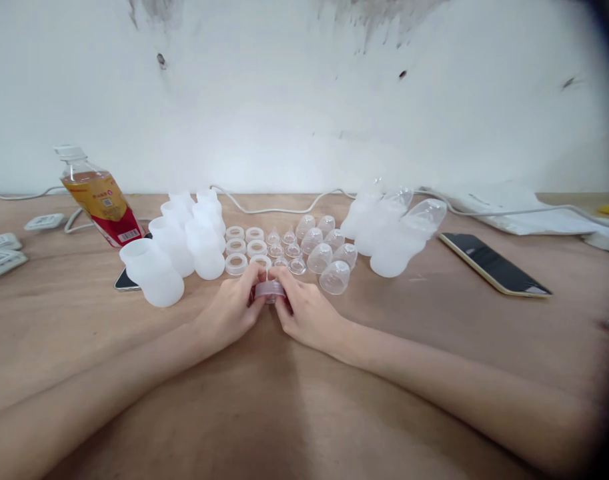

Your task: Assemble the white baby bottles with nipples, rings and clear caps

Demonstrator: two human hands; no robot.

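Observation:
At the near middle of the table, my left hand (231,303) and my right hand (309,308) pinch a translucent bottle collar ring (269,288) from both sides. Something clear, like a nipple, shows at the ring, partly hidden by my fingers. Just beyond my hands lie two columns of white collar rings (235,265). Beside them stand several clear bottle nipples (293,250), then clear dome caps (335,277). To the left, frosted white bottles (157,277) stand in rows with open tops. Several capped bottles (389,257) are grouped at the right.
A drink bottle (101,200) leans at the left, with white flat boxes (4,260) beyond it. One phone (127,280) lies partly behind the frosted bottles; another phone (494,267) is at the right. A white cable (284,211) runs along the wall near a white plastic bag (509,210).

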